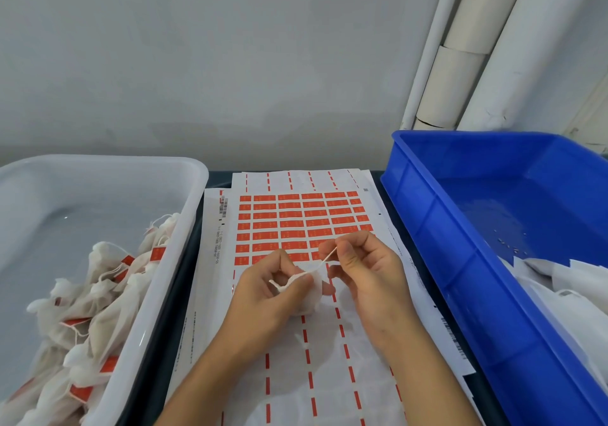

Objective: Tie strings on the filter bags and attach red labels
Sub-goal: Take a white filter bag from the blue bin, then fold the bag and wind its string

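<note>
A lane of flat label sheets [296, 215] lies open between the white tub [184, 228] walling the left and the taller blue crate [437, 235] walling the right, with the wall [230, 64] closing the far end.

filter bag [311, 289]: white fibrous cloth | label sheet [296, 228]: matt paper | bins [460, 261]: smooth glossy plastic
</note>
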{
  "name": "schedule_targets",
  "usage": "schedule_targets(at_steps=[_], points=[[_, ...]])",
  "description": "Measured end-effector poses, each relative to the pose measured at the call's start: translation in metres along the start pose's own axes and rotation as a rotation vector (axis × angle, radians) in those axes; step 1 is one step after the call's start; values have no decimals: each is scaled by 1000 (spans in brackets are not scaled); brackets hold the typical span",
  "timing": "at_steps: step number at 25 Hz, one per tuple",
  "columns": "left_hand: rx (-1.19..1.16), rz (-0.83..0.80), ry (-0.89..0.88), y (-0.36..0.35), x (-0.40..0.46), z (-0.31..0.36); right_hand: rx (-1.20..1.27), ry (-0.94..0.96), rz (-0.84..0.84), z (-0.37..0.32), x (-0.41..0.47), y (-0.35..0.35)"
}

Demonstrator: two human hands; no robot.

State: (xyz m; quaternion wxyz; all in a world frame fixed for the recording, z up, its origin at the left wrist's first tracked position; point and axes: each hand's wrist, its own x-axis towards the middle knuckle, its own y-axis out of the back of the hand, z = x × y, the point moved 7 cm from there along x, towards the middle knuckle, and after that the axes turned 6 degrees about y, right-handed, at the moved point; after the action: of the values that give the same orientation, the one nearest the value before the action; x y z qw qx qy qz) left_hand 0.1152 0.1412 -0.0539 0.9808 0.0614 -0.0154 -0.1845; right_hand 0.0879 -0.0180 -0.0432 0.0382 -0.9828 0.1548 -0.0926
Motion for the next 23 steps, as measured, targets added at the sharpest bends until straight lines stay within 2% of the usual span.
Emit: schedule_targets(at_steps=[3,7,15,18,23], points=[[-19,-46,26,-5,0,-2,10,1,51,-2,0,4],[129,-4,61,-8,0,-7,14,50,163,-9,0,17],[276,-141,123,-21,-4,-15,-33,113,413,-20,-2,54],[235,-149,122,-20,-7,-12,6,92,409,-15,0,51],[103,-97,61,-9,-2,-10,-326,133,247,-16,1,39]])
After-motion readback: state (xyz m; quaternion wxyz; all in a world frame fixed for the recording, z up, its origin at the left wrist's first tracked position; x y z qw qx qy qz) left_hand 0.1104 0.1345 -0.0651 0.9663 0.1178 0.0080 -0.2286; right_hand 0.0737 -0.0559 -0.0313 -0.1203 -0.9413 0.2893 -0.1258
